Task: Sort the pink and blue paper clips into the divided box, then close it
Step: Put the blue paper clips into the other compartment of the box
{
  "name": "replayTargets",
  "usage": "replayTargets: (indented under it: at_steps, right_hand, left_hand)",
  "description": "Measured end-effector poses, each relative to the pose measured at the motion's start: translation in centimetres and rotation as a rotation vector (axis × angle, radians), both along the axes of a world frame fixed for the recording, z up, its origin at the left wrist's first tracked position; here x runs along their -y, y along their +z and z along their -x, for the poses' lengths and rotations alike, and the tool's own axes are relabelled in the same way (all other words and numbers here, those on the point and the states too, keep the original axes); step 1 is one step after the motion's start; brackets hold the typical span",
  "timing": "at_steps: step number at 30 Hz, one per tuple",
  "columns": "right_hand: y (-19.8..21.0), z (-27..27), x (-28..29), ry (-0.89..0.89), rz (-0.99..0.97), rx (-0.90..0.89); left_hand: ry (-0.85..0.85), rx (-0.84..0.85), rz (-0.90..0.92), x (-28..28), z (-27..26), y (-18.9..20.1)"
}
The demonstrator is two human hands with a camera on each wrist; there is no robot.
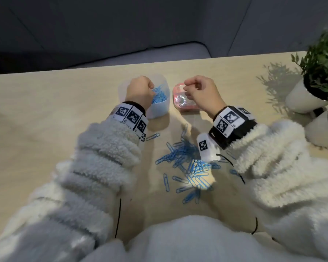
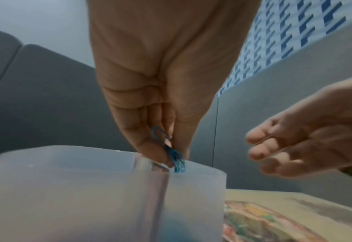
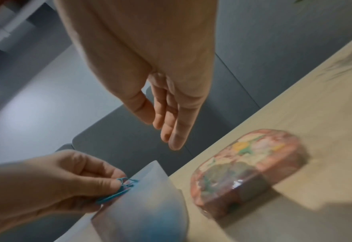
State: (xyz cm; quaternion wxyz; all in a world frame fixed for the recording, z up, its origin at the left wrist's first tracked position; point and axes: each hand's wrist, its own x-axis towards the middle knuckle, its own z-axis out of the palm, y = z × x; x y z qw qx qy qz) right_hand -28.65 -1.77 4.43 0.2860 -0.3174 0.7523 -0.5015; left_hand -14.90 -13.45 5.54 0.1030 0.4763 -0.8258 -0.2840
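Observation:
My left hand (image 1: 150,87) hovers over a translucent white box (image 1: 160,110) and pinches a few blue paper clips (image 2: 178,161) just above its rim (image 2: 202,172). More blue clips (image 1: 159,96) lie inside that box. My right hand (image 1: 187,88) hangs above a small pink box with a floral lid (image 3: 247,167), its fingers (image 3: 177,135) relaxed and holding nothing. A loose pile of blue clips (image 1: 187,167) lies on the table between my forearms. No pink clips show clearly.
The light wooden table (image 1: 45,120) ends at a far edge (image 1: 102,68), with a grey sofa beyond it. Two white pots with green plants (image 1: 311,95) stand at the right edge. A single blue clip (image 1: 152,136) lies by my left wrist.

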Motion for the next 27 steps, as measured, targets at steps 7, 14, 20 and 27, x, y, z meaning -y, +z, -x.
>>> replayTargets:
  at_steps: [7, 14, 20, 27]
  right_hand:
    - [-3.9, 0.6, -6.1, 0.115, -0.388, -0.216]
    - [-6.6, -2.4, -6.2, 0.294, -0.522, -0.475]
    - [-6.4, -6.0, -6.3, 0.67, -0.461, -0.601]
    - [-5.7, -5.7, -9.1, 0.657, -0.459, -0.592]
  left_hand:
    - [-0.196, -0.085, 0.24, -3.3, -1.0, -0.3]
    - [-0.421, 0.242, 0.089, -7.6, -6.9, -6.6]
    - [-0.493, 0.426, 0.095, -9.5, -8.7, -8.3]
    - [-0.451, 0.266, 0.093, -11.9, -9.7, -8.0]
